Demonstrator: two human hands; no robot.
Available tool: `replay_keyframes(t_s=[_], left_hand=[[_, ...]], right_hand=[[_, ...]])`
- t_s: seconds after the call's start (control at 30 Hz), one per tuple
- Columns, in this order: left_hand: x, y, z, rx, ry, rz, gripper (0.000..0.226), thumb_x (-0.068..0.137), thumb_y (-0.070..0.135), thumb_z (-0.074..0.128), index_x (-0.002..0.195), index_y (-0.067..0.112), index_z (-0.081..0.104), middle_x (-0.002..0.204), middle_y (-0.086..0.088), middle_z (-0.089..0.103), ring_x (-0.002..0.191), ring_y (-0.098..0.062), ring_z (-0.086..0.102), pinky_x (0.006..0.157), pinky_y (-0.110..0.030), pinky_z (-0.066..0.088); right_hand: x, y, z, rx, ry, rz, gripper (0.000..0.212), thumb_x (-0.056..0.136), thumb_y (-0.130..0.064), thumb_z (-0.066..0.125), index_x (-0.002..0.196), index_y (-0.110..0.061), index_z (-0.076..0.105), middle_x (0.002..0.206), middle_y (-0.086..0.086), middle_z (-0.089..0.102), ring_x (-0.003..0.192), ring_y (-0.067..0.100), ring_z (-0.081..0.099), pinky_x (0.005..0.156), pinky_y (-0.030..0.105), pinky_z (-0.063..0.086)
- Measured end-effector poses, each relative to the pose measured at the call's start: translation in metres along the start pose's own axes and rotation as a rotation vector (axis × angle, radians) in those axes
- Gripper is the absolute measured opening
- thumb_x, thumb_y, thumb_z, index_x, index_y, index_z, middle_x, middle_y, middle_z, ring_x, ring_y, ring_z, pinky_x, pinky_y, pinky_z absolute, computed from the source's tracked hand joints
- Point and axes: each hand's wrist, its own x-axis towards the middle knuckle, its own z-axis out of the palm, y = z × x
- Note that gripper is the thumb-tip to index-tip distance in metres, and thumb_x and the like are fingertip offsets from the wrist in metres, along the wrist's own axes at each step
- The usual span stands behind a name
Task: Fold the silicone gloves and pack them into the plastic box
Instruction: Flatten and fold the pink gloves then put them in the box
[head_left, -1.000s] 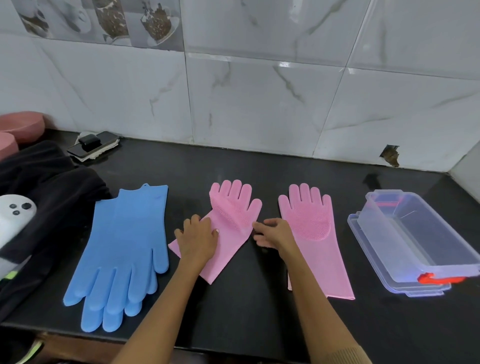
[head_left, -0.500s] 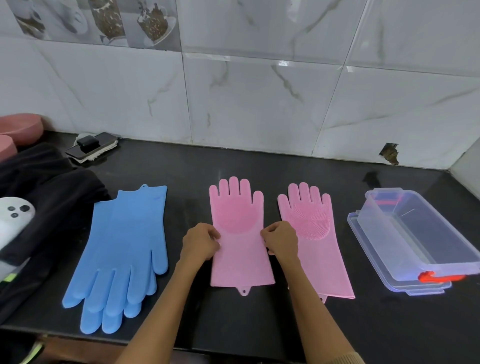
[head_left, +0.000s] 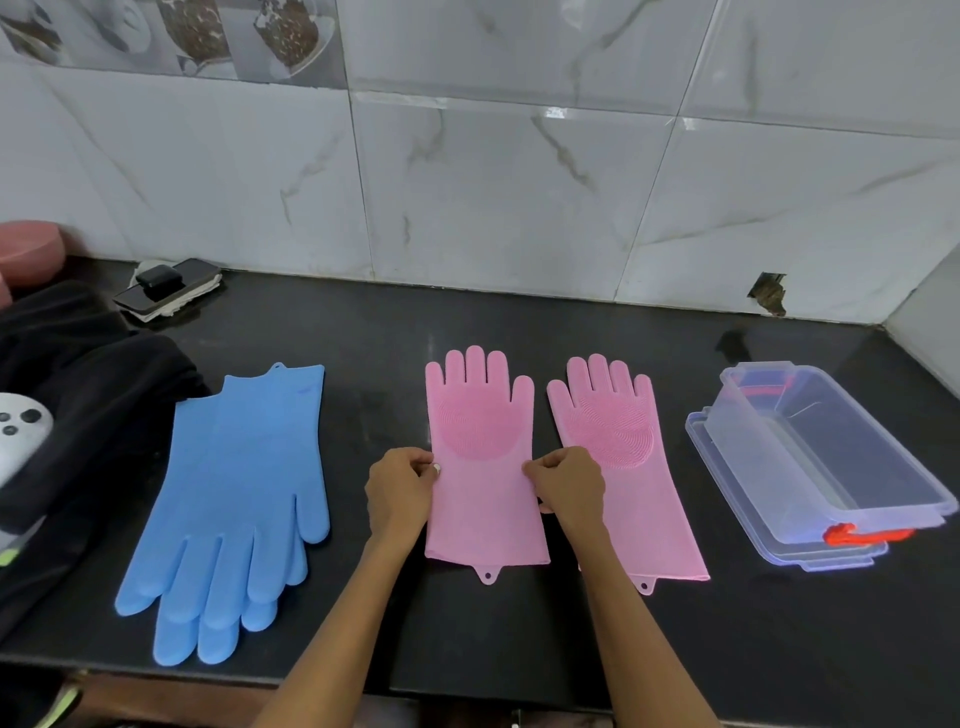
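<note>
straightened since before, pink glove (head_left: 484, 467) flat on black counter (head_left: 519, 634), marble-tiled wall (head_left: 519, 197) behind

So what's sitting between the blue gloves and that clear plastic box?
In the head view, two pink gloves lie side by side between the blue gloves and the plastic box; both hands grip the left one.

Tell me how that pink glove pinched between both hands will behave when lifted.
Likely floppy: the pink glove lies thin and flat on the counter. Held at both side edges by the left hand and right hand, its finger end and cuff would probably droop. The ridged palm may aid grip.
</note>
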Motion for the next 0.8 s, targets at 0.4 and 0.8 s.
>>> replay_keyframes(t_s=[0.4,0.8], left_hand=[[0.011,-0.007,-0.007,0.089,-0.034,0.040,0.025,0.089,0.019,0.064,0.112,0.010,0.069,0.112,-0.008,0.069,0.099,-0.021,0.064,0.090,-0.035,0.049],[-0.020,0.030,0.038,0.242,-0.022,0.316,0.028,0.095,0.034,0.052,0.117,0.021,0.063,0.113,0.003,0.064,0.100,-0.017,0.060,0.083,-0.033,0.048]], right_hand=[[-0.010,0.005,0.002,-0.003,0.015,-0.057,0.012,0.088,-0.024,0.064,0.089,-0.013,0.068,0.090,0.005,0.070,0.081,0.019,0.066,0.084,0.039,0.057],[0.010,0.012,-0.015,-0.433,0.208,-0.183,0.025,0.096,-0.028,0.051,0.089,-0.012,0.069,0.088,0.004,0.068,0.074,0.015,0.062,0.072,0.026,0.052]])
